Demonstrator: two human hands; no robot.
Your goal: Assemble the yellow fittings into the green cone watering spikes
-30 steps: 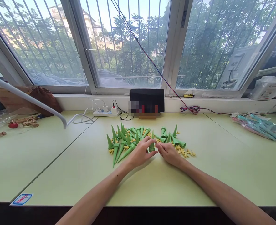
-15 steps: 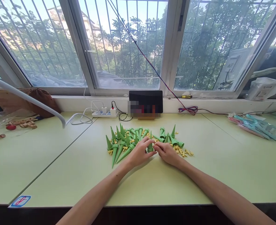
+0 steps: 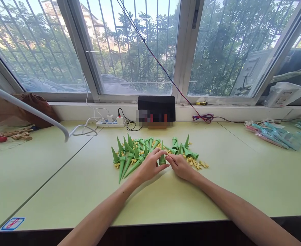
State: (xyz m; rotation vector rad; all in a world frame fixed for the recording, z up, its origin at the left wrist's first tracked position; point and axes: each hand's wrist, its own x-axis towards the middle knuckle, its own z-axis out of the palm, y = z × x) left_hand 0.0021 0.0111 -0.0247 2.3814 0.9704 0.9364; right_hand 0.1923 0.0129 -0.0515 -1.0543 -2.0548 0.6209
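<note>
My left hand (image 3: pixel 152 165) is curled around an upright green plastic spike (image 3: pixel 162 157), its pointed end up, with thumb low and fingers higher. Close against it on the right, my right hand (image 3: pixel 180 165) is closed in a pinch at the side of the spike; what sits between its fingertips is too small and covered to make out. Several more green spikes (image 3: pixel 127 164) lie and stand in a heap to the left of and behind my hands. Small yellow T-shaped pieces (image 3: pixel 198 164) are scattered to the right of my right hand, and others lie among the spikes.
A dark screen (image 3: pixel 156 108) stands at the back of the pale table (image 3: pixel 171 205). A power strip (image 3: pixel 111 123) with cables lies left of it. Bagged light-blue items (image 3: pixel 274 135) are at the right, wooden pieces (image 3: pixel 19 135) at the left. A white curved arm (image 3: pixel 30 109) crosses the left side.
The view has shifted slightly, so everything sits a little further left. Both hands stay together at the same green spike, with only a small movement of the right fingers.
</note>
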